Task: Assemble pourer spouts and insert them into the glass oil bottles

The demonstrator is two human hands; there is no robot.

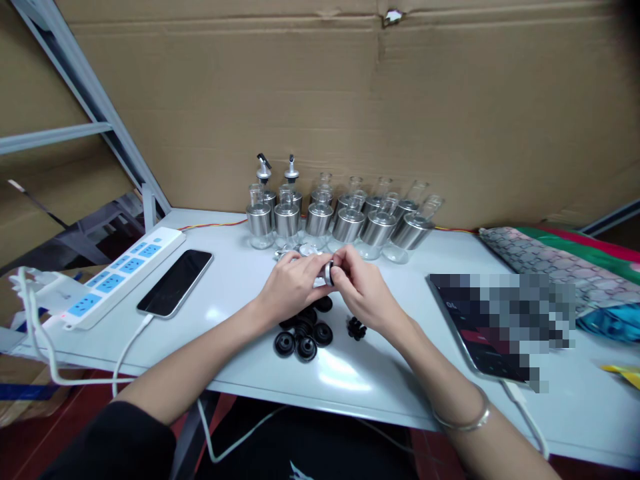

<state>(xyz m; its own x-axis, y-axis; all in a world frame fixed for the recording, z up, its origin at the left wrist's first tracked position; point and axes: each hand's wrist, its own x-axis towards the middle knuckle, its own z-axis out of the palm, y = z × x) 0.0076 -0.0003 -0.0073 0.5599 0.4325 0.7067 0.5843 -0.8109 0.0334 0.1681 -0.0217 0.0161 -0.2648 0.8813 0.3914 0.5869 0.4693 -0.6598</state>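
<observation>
My left hand [293, 281] and my right hand [364, 288] meet over the middle of the white table. Between their closed fingers is a small silver cap with a black rim [329, 273], partly hidden by the fingers. Below the hands lies a group of round black stoppers [306, 347]. A small cluster of black pieces [357, 327] rests under my right hand. Just beyond the fingers are more silver parts [309, 249], partly covered. Glass bottles with steel sleeves [349, 225] stand behind in two rows. Two back-row bottles carry silver pourers [291, 172] with dark tips.
On the left are a white power strip [123, 277] and a charging phone [176, 283]. To the right lies a tablet [465, 327], partly pixelated, beside a patterned cloth bag [560, 267]. A cardboard wall [320, 100] rises behind the table [230, 360]. White cables hang over the front edge.
</observation>
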